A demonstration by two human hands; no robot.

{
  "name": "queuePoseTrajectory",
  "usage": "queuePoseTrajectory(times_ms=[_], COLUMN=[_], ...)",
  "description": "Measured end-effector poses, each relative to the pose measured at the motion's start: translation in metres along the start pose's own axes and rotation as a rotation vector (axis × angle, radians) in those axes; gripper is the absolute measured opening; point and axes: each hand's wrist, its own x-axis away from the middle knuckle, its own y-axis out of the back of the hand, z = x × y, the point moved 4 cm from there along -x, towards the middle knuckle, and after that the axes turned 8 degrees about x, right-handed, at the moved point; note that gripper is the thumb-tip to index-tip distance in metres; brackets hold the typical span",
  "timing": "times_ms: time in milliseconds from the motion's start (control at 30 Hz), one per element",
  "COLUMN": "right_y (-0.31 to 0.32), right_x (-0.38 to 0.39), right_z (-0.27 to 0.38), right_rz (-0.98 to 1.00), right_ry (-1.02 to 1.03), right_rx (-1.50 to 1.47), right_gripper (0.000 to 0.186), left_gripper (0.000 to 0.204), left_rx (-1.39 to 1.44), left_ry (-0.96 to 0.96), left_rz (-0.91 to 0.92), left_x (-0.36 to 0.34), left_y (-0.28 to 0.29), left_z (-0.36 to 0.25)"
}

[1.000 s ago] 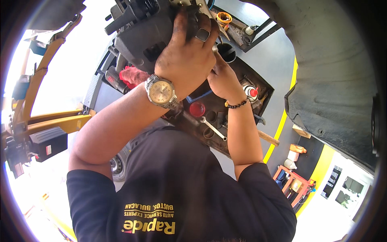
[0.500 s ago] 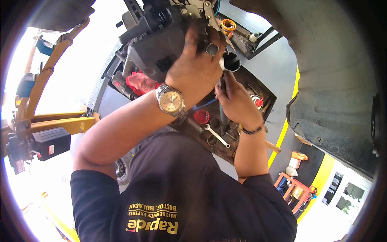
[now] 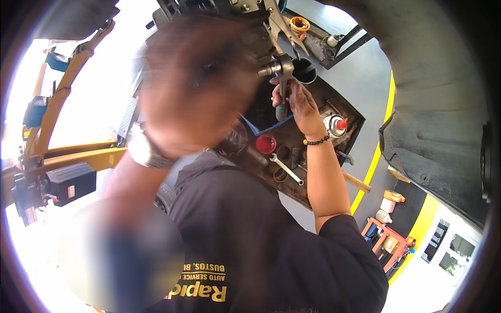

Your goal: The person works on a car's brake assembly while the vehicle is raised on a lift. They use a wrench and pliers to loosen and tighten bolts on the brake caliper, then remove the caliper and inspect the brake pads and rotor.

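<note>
My right hand [image 3: 305,107] is wrapped round the handle of a ratchet wrench [image 3: 283,78], whose grip end pokes out below the fingers. A shiny socket [image 3: 268,69] on its head points left toward dark parts. My left hand [image 3: 198,88] is a large smear close to the camera, hiding most of the black part behind it; its fingers cannot be made out. Just above the ratchet are metal locking pliers [image 3: 275,25]. A black round container [image 3: 304,70] stands right behind the ratchet head.
Below lies a dark, greasy tray [image 3: 334,96] with a combination wrench [image 3: 287,169], a red cap [image 3: 266,143], a spray can [image 3: 335,125] and a wooden handle [image 3: 356,181]. A dark curved panel [image 3: 428,104] hangs at right. A yellow lift arm [image 3: 57,99] stands at left.
My left hand has come away from the ratchet area, moving left and up toward the camera. The ratchet and its socket now show. My right hand stays low on the handle.
</note>
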Motion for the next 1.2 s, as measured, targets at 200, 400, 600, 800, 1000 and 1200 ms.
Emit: queuePoseTrajectory(times_ms=[200, 400, 600, 800, 1000, 1200], right_y=[-0.019, -0.011, -0.006, -0.012, -0.009, -0.011], right_x=[-0.026, -0.047, -0.043, -0.050, -0.045, -0.039], right_z=[-0.029, -0.027, -0.026, -0.021, -0.015, -0.017], right_rz=[-0.115, -0.173, -0.064, -0.020, -0.032, -0.129], right_ry=[0.229, 0.407, 0.315, 0.326, 0.271, 0.199], right_rx=[-0.088, 0.117, 0.099, 0.206, 0.271, 0.240], right_gripper=[0.053, 0.055, 0.056, 0.061, 0.067, 0.060], left_gripper=[0.041, 0.036, 0.035, 0.032, 0.043, 0.033], left_rx=[0.044, 0.149, 0.332, 0.227, -0.125, 0.557], left_ry=[0.259, 0.371, 0.358, 0.370, 0.439, 0.919], left_rz=[-0.492, -0.646, -0.737, -0.750, -0.568, -0.844], left_x=[0.033, 0.040, 0.037, 0.056, 0.060, 0.106], left_y=[-0.002, -0.033, -0.034, -0.029, -0.028, -0.032], left_z=[0.041, 0.047, 0.044, 0.051, 0.050, 0.077])
